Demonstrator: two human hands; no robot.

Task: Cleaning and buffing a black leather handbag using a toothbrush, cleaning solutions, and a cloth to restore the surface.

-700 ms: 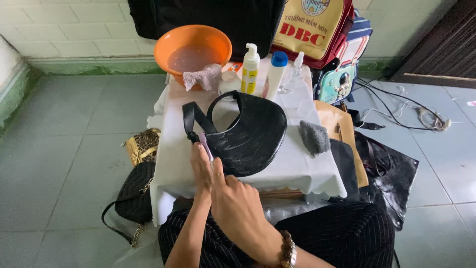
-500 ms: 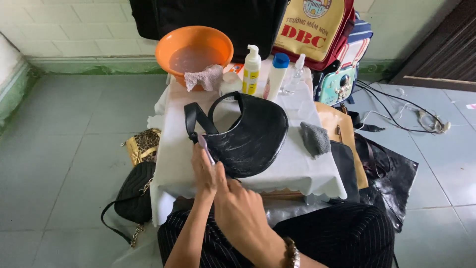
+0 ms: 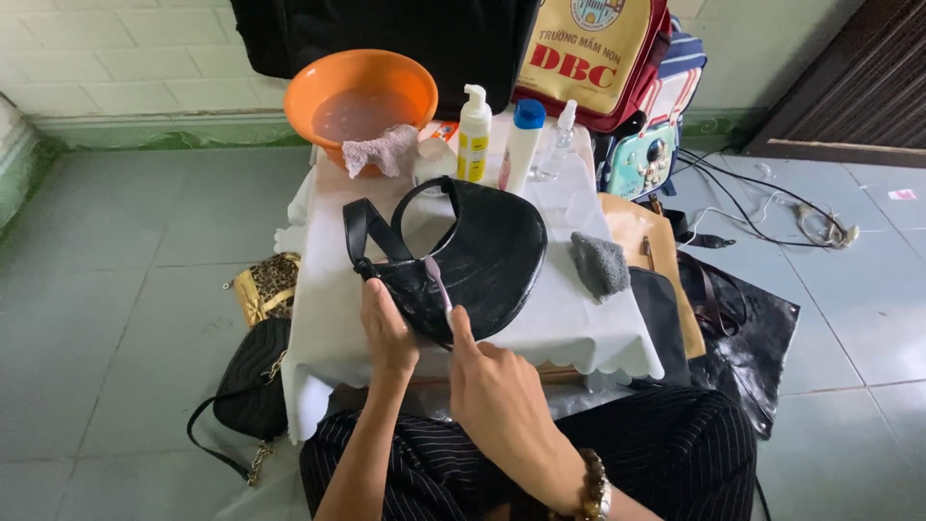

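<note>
A black curved handbag with a loop handle lies on a small table covered with a white cloth. My left hand presses on the bag's near left edge. My right hand grips a slim toothbrush, whose head rests on the bag's surface. A beaded bracelet sits on my right wrist.
At the table's back stand an orange basin with water and a rag, a pump bottle, a blue-capped bottle and a small spray bottle. A grey cloth lies right. Bags sit on the floor at both sides.
My right hand has drawn back toward me along the bag with the toothbrush. My left hand stays on the bag's edge.
</note>
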